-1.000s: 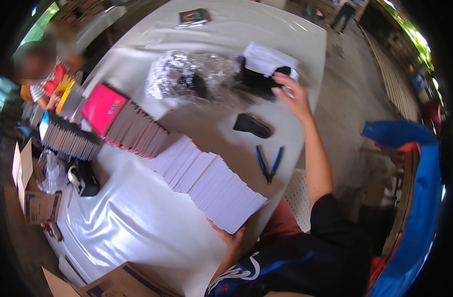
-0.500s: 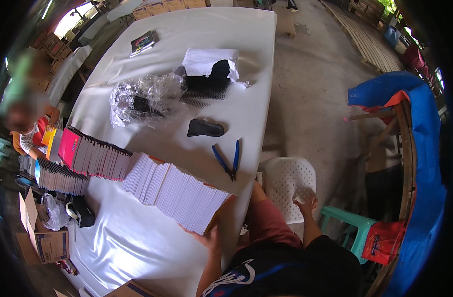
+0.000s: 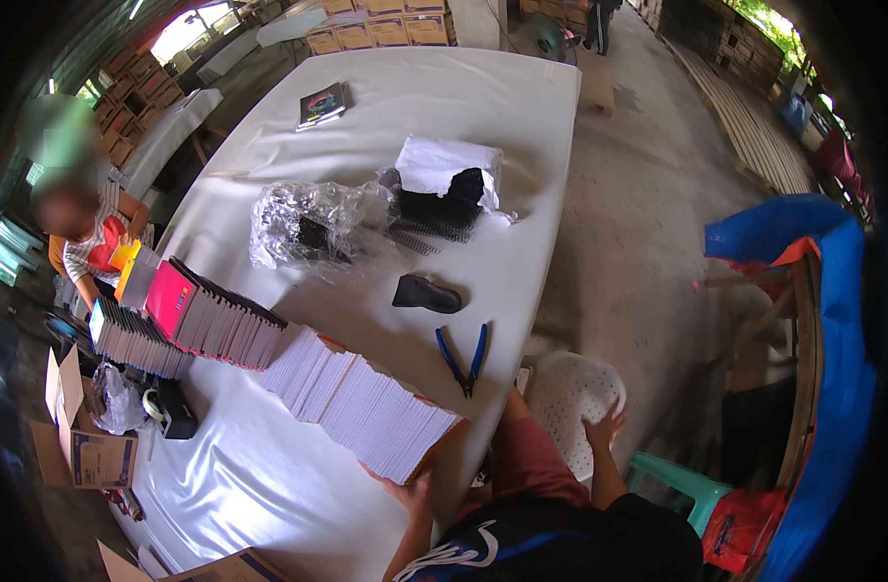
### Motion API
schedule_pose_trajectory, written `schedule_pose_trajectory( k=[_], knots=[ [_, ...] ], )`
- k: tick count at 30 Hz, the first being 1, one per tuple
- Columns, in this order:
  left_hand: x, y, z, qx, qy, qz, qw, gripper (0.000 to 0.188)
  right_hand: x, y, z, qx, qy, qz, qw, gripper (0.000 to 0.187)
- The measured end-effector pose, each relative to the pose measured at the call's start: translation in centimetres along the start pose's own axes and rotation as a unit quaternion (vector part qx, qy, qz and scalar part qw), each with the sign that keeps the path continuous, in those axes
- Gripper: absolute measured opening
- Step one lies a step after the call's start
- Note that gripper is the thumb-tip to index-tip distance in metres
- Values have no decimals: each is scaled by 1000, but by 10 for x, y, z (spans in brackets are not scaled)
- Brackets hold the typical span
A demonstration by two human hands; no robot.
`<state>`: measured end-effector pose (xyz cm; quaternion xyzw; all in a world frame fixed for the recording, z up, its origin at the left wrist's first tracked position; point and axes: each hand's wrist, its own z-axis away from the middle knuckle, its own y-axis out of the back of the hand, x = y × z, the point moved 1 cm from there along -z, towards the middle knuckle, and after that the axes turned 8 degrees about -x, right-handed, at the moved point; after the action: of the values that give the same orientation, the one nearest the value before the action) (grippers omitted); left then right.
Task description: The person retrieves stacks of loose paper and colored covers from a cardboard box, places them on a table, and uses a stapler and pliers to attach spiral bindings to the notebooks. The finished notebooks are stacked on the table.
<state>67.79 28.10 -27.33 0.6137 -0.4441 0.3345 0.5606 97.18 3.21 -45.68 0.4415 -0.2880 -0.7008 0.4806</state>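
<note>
My left hand [image 3: 412,491] cups the near end of a long row of unbound notebooks [image 3: 361,403], which stand on edge with their white page edges up. Its thumb and fingers span the lower corner of that row. Over a white perforated plastic chair [image 3: 560,393] at the table's right side, my right hand [image 3: 607,427] has its fingers spread and holds nothing. Whether it touches the seat I cannot tell. Blue-handled pliers [image 3: 463,364] lie splayed beside the row, with a black curved object [image 3: 426,294] beyond them. Farther left are spiral-bound notebooks with pink covers [image 3: 206,310].
Crumpled clear plastic [image 3: 318,228] and black binding coils [image 3: 434,218] sit mid-table. A co-worker [image 3: 99,233] is at the left edge, near a tape dispenser [image 3: 177,412] and an open carton [image 3: 102,461]. A green stool [image 3: 681,485] and a blue-covered rack [image 3: 846,339] stand right.
The view has tilted up, so the table sits lower and farther right in it. My right hand, blurred before, now shows spread fingers over the chair. My left hand stays at the row's end.
</note>
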Motion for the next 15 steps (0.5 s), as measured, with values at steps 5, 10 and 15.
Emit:
schedule_pose_trajectory(
  k=[5, 10, 15],
  knots=[
    [74, 14, -21, -89, 14, -74, 993, 91, -230, 93, 2, 70, 402, -171, 897, 68],
    [45, -7, -16, -72, 72, -9, 995, 115, -366, 75, 0, 28, 407, -167, 898, 70],
    [1, -7, 2, -41, -2, -156, 987, 103, -394, 55, 20, 54, 281, -1, 958, 73]
  ],
)
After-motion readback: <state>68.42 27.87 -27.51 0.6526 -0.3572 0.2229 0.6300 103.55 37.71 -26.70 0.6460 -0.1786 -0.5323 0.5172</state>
